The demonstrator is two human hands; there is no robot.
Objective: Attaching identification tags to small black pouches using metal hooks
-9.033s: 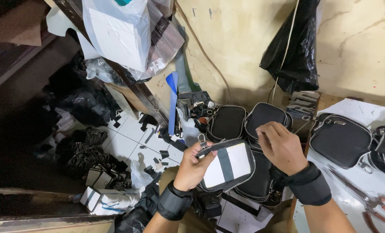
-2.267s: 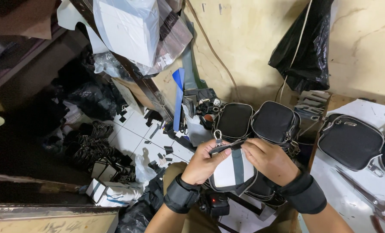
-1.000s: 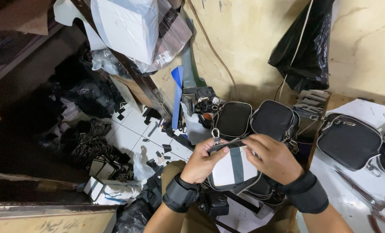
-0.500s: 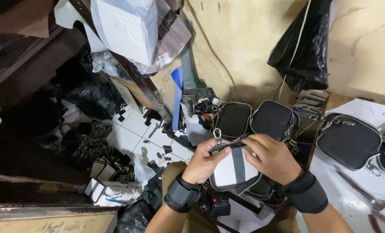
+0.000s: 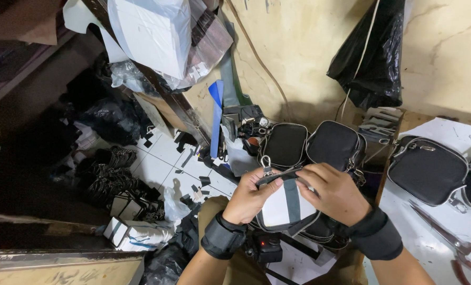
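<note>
Pouch (image 5: 287, 207), white with a grey centre stripe and zip edging, sits at lower centre of the frame, gripped at its top edge by both hands. Left hand (image 5: 250, 196) pinches the zip end beside the metal puller (image 5: 266, 161); right hand (image 5: 333, 191) clasps the upper right corner. Black bags (image 5: 284, 145) stand just behind; scissors (image 5: 457, 244) lie at lower right.

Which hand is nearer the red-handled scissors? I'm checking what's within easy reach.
Right. The right hand grips the white pouch, apart from the scissors lying out to its right on the white surface; the left hand holds the pouch's far side, farther away.
</note>
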